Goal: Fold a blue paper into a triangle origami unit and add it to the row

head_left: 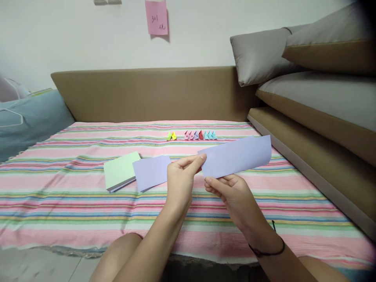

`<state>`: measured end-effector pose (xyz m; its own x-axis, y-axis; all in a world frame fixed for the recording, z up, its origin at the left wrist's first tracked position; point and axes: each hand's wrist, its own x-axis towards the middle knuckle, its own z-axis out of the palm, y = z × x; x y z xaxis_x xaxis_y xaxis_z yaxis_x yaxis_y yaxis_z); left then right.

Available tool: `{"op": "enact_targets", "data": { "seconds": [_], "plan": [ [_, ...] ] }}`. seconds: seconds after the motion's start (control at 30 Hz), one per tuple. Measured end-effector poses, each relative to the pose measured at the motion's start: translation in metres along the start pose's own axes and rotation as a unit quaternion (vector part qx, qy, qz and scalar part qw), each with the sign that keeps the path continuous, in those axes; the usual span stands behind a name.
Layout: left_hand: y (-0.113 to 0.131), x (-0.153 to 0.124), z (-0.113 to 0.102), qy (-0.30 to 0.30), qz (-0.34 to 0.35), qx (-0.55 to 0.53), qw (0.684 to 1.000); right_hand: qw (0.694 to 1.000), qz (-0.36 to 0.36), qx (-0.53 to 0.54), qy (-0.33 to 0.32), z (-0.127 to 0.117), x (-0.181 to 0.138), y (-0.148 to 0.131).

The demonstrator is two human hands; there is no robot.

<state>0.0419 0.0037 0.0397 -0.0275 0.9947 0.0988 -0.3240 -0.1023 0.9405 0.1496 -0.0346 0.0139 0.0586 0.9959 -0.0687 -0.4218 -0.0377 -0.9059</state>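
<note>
I hold a lilac paper strip [236, 156] above the striped cloth, long side running left to right. My left hand [180, 180] pinches its left end between thumb and forefinger. My right hand [232, 194] grips the lower left edge from underneath, fingers closed on the paper. The strip's right end hangs free and curls slightly upward.
A stack of paper with a pale green top sheet [121, 171] and a pile of lilac strips [152, 172] lie on the striped cloth [73, 196]. A row of several small folded paper pieces [192, 135] stands farther back. Cushions [317, 90] are stacked at right; a pink note [156, 17] hangs on the wall.
</note>
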Motion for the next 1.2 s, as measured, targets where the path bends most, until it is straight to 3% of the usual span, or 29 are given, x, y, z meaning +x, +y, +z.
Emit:
{"op": "enact_targets", "data": {
  "seconds": [0.53, 1.2],
  "plan": [
    [-0.012, 0.004, 0.000, 0.042, 0.008, -0.011, 0.999, 1.000, -0.014, 0.002, -0.026, -0.001, 0.010, 0.010],
    [-0.029, 0.008, 0.001, 0.044, 0.042, 0.009, 0.998, 0.997, 0.000, 0.046, 0.063, -0.007, 0.023, 0.020]
  ]
}}
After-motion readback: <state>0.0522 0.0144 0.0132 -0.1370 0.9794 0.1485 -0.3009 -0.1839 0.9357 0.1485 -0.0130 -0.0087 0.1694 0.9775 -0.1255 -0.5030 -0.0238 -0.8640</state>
